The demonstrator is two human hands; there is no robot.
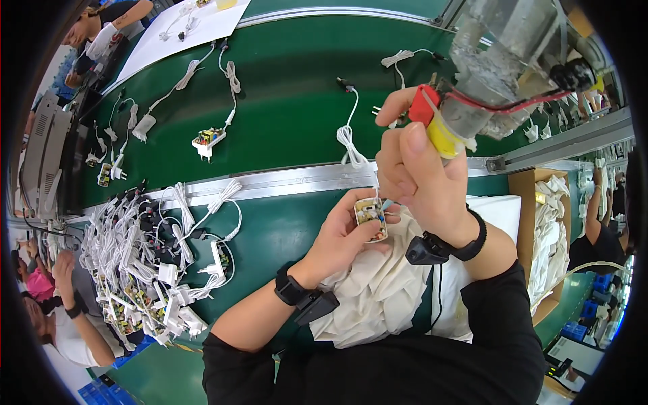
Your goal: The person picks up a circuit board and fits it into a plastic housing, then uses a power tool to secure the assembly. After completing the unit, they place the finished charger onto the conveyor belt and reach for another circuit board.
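My left hand (351, 233) holds an opened white power adapter (370, 217), its small circuit parts facing up and its thumb-side fingers round the casing. Above it, my right hand (428, 169) is closed round the lower end of a hanging tool with a yellow-taped neck (445, 137). The index finger reaches up beside a red block (424, 103) on that tool, and the thumb lies by the yellow tape. Red and black wires run along the tool's cloudy, wrapped upper body (499, 67). Its tip is hidden by my hand. Beneath my hands lies a heap of cream fabric pieces (378, 290).
A pile of white corded adapters (135, 270) covers the left of the bench. Several corded adapters, such as an opened one (208, 140), lie on the green belt (283, 101) behind a metal rail (283, 180). A cardboard box (523, 185) stands at right. Other people work nearby.
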